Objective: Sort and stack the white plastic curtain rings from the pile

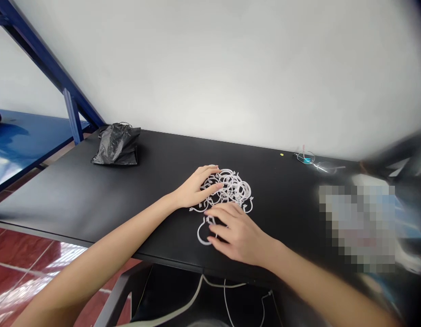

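Note:
A heap of white plastic rings (232, 188) lies in the middle of a black table (77, 190). My left hand (197, 187) rests on the heap's left side with its fingers stretched out over the rings. My right hand (236, 231) lies palm down just in front of the heap, fingers spread and reaching left. Its fingertips touch a single white ring (203, 234) that lies apart from the heap near the table's front edge.
A crumpled black plastic bag (118, 144) sits at the table's back left. A pair of glasses (314, 162) lies at the back right by the white wall. A blurred patch covers the right side. White cables hang under the table. A blue metal frame stands at left.

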`<action>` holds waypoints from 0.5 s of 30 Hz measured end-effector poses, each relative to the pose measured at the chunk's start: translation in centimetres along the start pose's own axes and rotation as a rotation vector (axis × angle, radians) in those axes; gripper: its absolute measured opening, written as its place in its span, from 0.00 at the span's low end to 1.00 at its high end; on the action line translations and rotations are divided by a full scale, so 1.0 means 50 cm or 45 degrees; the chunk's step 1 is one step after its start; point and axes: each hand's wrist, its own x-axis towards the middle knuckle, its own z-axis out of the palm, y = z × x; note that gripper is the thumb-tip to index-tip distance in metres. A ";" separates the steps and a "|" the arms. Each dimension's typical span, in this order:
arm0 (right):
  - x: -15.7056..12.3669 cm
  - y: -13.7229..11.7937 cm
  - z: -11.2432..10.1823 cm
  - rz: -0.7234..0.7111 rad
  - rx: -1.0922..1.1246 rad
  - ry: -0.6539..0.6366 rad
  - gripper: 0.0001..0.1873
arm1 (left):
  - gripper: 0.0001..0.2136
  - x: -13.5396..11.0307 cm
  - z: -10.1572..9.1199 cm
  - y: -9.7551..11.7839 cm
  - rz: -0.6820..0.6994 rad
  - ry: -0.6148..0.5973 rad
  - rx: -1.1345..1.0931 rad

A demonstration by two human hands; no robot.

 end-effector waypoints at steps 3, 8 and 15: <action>-0.005 0.019 -0.007 0.181 -0.149 0.036 0.08 | 0.20 0.000 -0.021 -0.002 0.049 -0.084 -0.080; -0.013 0.050 -0.013 0.311 -0.177 0.141 0.07 | 0.31 -0.002 -0.046 -0.009 0.087 -0.256 -0.130; -0.015 0.085 -0.021 0.529 0.025 0.483 0.07 | 0.40 -0.005 -0.021 -0.011 0.146 -0.233 0.066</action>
